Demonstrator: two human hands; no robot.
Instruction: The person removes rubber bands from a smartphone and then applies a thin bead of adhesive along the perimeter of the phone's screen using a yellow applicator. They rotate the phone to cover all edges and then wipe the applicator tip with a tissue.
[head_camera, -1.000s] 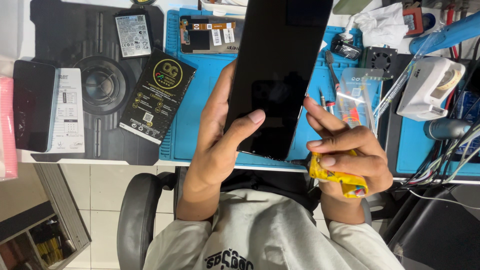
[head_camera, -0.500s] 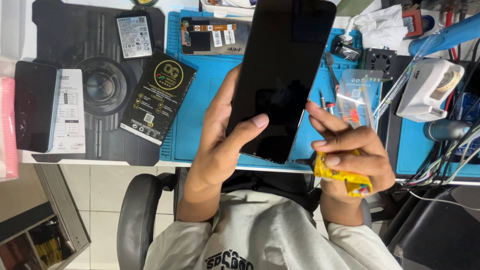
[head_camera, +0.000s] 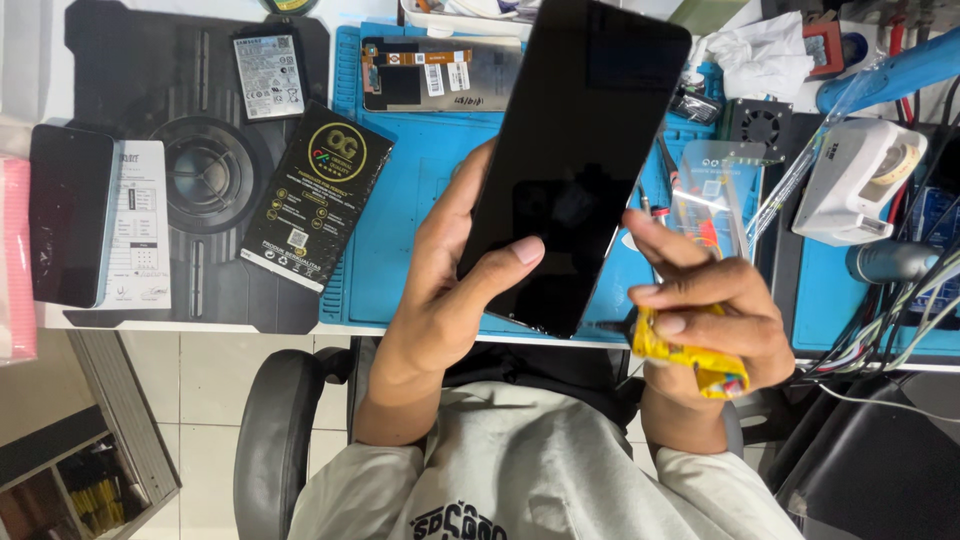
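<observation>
My left hand (head_camera: 440, 300) holds a large black smartphone (head_camera: 580, 150) upright and tilted over the blue work mat (head_camera: 410, 230), thumb resting on the dark screen. My right hand (head_camera: 700, 300) grips a crumpled yellow tube (head_camera: 690, 358). Its thin dark tip points at the phone's lower right edge, and my forefinger reaches toward that edge. The phone's screen is dark and shows only faint reflections.
A black box with a gold emblem (head_camera: 315, 195), a battery (head_camera: 268, 72) and a second dark phone (head_camera: 70, 215) lie to the left. A display panel (head_camera: 440, 75) lies face down at the back. On the right are a clear film (head_camera: 710, 190), a white device (head_camera: 855, 180) and cables.
The phone has shifted slightly to the right in my left hand. My right hand with the yellow tube has stayed almost still.
</observation>
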